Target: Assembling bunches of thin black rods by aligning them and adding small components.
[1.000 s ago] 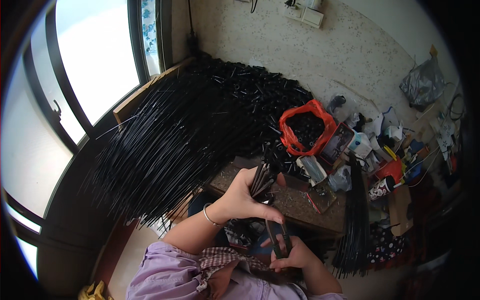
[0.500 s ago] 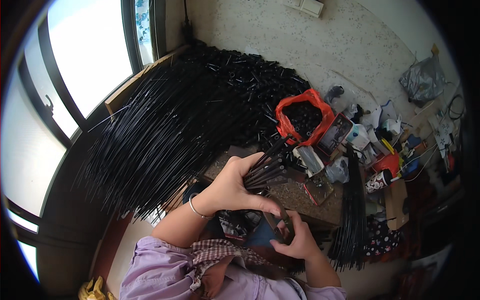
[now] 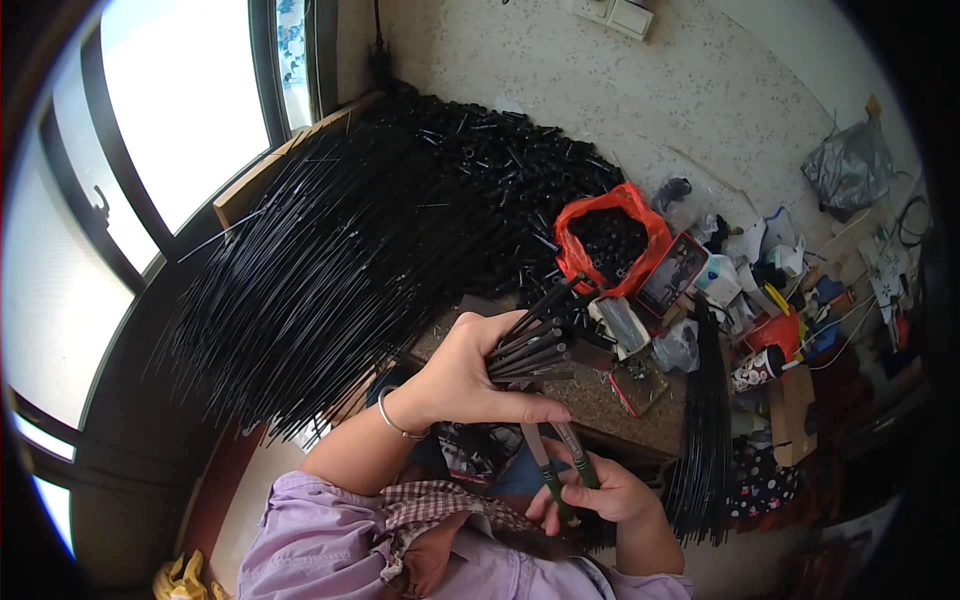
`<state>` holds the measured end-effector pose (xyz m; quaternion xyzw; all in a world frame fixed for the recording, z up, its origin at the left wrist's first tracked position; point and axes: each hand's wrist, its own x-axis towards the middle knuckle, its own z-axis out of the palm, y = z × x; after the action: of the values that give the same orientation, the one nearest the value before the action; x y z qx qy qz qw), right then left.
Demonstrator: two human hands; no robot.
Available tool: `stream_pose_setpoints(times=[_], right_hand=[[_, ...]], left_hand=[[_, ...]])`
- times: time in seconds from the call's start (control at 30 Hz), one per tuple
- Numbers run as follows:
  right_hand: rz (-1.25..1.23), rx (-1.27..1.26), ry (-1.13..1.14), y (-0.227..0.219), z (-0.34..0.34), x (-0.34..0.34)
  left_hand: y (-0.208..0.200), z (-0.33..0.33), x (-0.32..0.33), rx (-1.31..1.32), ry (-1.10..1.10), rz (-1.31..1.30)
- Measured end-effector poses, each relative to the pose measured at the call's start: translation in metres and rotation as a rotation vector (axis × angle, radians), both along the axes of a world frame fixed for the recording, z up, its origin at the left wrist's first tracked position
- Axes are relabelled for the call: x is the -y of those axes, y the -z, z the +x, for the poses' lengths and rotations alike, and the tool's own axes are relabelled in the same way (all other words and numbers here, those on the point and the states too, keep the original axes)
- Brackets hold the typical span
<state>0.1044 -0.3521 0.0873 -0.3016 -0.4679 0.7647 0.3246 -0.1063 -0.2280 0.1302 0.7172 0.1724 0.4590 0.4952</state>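
Note:
My left hand (image 3: 478, 365), with a bangle on its wrist, is closed around a bundle of slim black rods (image 3: 530, 350) whose blunt round ends point to the right. Its thumb stretches out below the bundle. Just under that thumb, my right hand (image 3: 612, 492) grips a two-armed metal tool with green handles (image 3: 586, 470). The tool's arms are spread apart, and their upper ends lie close to the left thumb; whether they touch it I cannot tell. Any small piece between the tool's tips is too small to make out.
A big heap of long black rods (image 3: 310, 270) covers the left, with short black tubes (image 3: 500, 150) behind. A red plastic bag (image 3: 655, 235) of black pieces stands beside a phone (image 3: 672, 275) on a cluttered speckled tabletop (image 3: 650, 425). More rods (image 3: 703, 450) hang at the right.
My right hand has shifted slightly down and right, turning the green-handled tool so that its arms now show spread below the left thumb. My left hand still holds the rods in place.

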Motion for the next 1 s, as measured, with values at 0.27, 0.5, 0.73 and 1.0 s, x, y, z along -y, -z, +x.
stream_pose_setpoints(times=[0.27, 0.5, 0.73, 1.0], right_hand=[[0.171, 0.343, 0.283, 0.039, -0.037, 0.013], [0.725, 0.818, 0.605, 0.023, -0.043, 0.006], [0.670, 0.843, 0.605, 0.012, -0.043, 0.019], [0.103, 0.038, 0.572, -0.006, 0.014, 0.016]], left_hand=[[0.012, 0.011, 0.012, 0.118, -0.052, -0.128], [0.031, 0.007, 0.009, 0.127, -0.024, -0.113], [0.031, 0.009, 0.022, 0.060, -0.238, -0.012], [0.035, -0.007, 0.003, 0.456, 0.288, -0.250]])
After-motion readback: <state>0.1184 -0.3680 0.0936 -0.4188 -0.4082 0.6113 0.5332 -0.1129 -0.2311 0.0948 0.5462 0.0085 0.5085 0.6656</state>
